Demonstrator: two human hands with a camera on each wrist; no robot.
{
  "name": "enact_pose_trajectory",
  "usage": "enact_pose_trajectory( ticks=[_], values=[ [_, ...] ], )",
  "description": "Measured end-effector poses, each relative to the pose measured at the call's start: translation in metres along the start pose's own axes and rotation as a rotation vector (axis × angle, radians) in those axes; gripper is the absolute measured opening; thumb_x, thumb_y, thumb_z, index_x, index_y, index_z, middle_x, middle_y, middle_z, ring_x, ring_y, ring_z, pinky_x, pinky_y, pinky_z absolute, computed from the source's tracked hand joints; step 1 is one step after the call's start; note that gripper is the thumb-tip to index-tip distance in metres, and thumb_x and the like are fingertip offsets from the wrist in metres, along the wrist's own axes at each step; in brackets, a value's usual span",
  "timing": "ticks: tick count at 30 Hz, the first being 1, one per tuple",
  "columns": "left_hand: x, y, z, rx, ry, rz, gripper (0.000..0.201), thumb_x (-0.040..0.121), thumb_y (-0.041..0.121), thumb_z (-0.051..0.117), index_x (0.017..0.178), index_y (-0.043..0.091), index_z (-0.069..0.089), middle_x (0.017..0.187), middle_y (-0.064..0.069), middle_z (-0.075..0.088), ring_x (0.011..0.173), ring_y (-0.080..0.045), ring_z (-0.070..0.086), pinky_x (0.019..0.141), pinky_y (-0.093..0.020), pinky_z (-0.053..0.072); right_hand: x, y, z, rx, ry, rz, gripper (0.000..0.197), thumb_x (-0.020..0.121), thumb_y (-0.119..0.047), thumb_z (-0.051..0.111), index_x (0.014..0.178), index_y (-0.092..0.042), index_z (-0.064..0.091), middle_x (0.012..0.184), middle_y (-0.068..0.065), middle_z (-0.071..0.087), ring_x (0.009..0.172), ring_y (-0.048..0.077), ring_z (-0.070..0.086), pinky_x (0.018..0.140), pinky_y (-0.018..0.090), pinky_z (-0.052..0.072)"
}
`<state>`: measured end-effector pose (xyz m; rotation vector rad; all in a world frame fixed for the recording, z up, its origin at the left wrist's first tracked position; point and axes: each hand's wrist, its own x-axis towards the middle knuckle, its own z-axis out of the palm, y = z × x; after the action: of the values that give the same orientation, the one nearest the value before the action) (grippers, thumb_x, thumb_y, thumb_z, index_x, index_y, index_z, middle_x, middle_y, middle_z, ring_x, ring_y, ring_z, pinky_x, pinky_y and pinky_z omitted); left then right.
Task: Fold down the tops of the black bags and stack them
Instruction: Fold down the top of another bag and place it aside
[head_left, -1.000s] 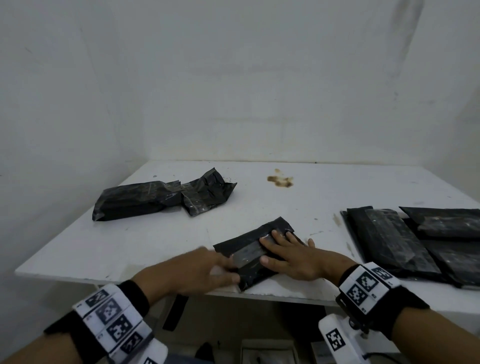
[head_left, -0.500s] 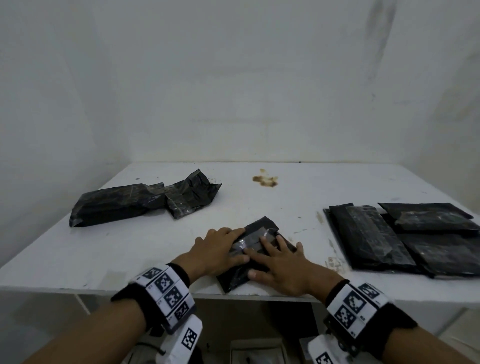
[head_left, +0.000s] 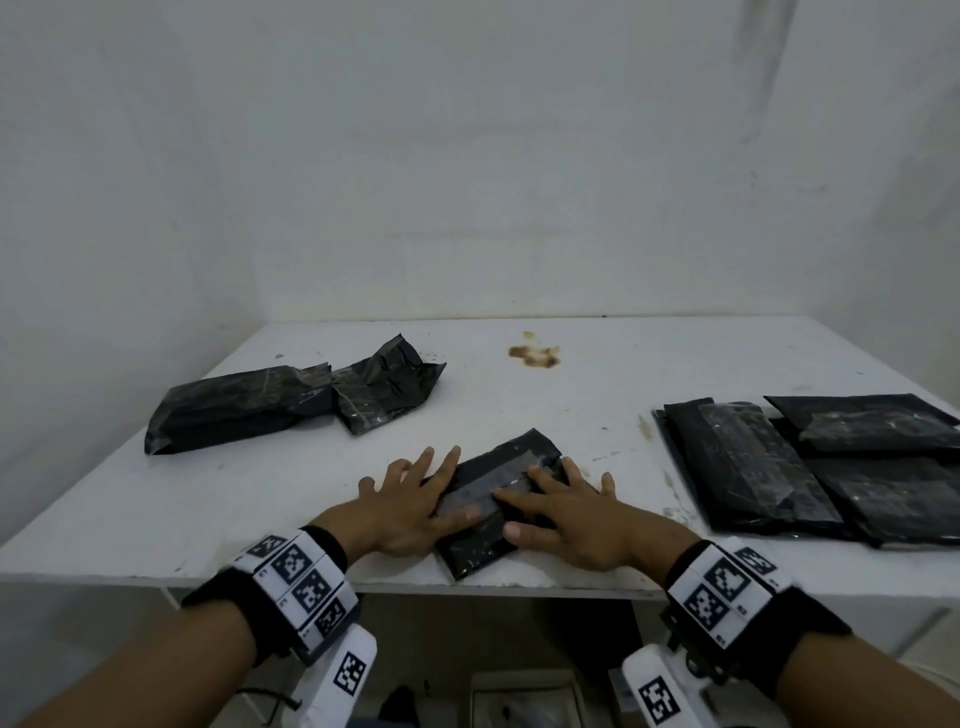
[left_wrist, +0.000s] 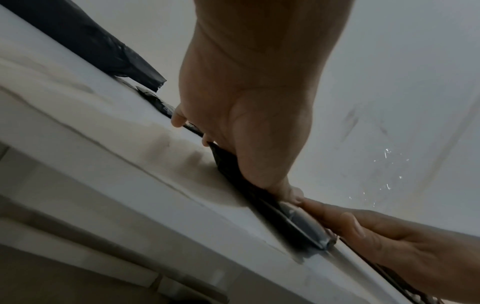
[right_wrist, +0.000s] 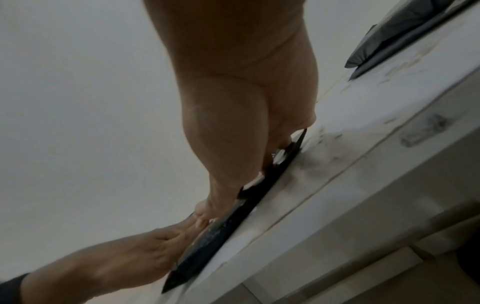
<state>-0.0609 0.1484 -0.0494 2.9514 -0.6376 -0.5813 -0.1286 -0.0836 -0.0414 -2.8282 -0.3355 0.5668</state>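
Observation:
A folded black bag (head_left: 485, 545) lies near the front edge of the white table (head_left: 587, 410), its top flap folded down over its body. My left hand (head_left: 410, 493) lies flat with spread fingers on the bag's left side. My right hand (head_left: 563, 506) presses flat on its right side. In the left wrist view the left hand (left_wrist: 249, 127) bears down on the thin bag (left_wrist: 298, 224). The right wrist view shows the right hand (right_wrist: 244, 148) on the bag (right_wrist: 215, 242).
Two unfolded black bags (head_left: 234, 405) (head_left: 387, 384) lie at the table's left. A pile of folded black bags (head_left: 810, 467) sits at the right. A brown stain (head_left: 535, 356) marks the far middle. White walls close in the back and sides.
The left hand slid from the bag's near-left corner up onto the bag and spread flat. The right hand shifted slightly right along the fold. The top flap now lies flatter.

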Motion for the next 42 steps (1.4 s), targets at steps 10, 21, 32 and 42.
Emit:
enact_pose_trajectory(
  ticks=[10,21,32,42],
  values=[
    [0.009,0.014,-0.022,-0.315,0.122,0.089,0.066,0.094,0.05,0.062,0.151,0.027,0.036,0.147,-0.004,0.051,0.126,-0.021,0.055,0.105,-0.037,0.046,-0.018,0.007,0.006,0.229,0.532,0.208,0.026,0.096,-0.045,0.054,0.116,-0.029,0.057,0.11,-0.003,0.068,0.095,0.018,0.064,0.083,0.037,0.054],
    [-0.007,0.023,-0.017,-0.677,0.069,-0.081,0.082,0.076,0.045,0.084,0.141,0.026,0.038,0.11,0.001,0.064,0.094,-0.014,0.064,0.069,-0.025,0.049,-0.019,-0.01,0.01,0.545,0.451,0.182,0.043,0.09,-0.041,0.069,0.122,-0.027,0.044,0.087,-0.007,0.061,0.071,0.002,0.055,0.052,0.016,0.035],
    [-0.023,0.035,-0.016,-1.413,0.153,0.059,0.066,0.079,0.008,0.083,0.134,0.02,0.047,0.114,-0.013,0.073,0.096,-0.028,0.075,0.08,-0.041,0.062,-0.017,-0.019,0.008,1.185,0.567,0.042,0.08,0.076,-0.026,0.087,0.134,-0.036,0.033,0.113,-0.006,0.055,0.096,0.012,0.066,0.081,0.033,0.061],
    [-0.009,0.074,-0.022,-1.517,0.213,0.095,0.072,0.081,0.014,0.082,0.137,0.024,0.038,0.117,-0.012,0.071,0.096,-0.026,0.075,0.071,-0.04,0.062,-0.05,0.01,0.003,1.02,0.567,-0.037,0.058,0.081,-0.017,0.082,0.125,-0.034,0.05,0.115,-0.018,0.06,0.101,0.01,0.066,0.071,0.027,0.059]
  ],
)
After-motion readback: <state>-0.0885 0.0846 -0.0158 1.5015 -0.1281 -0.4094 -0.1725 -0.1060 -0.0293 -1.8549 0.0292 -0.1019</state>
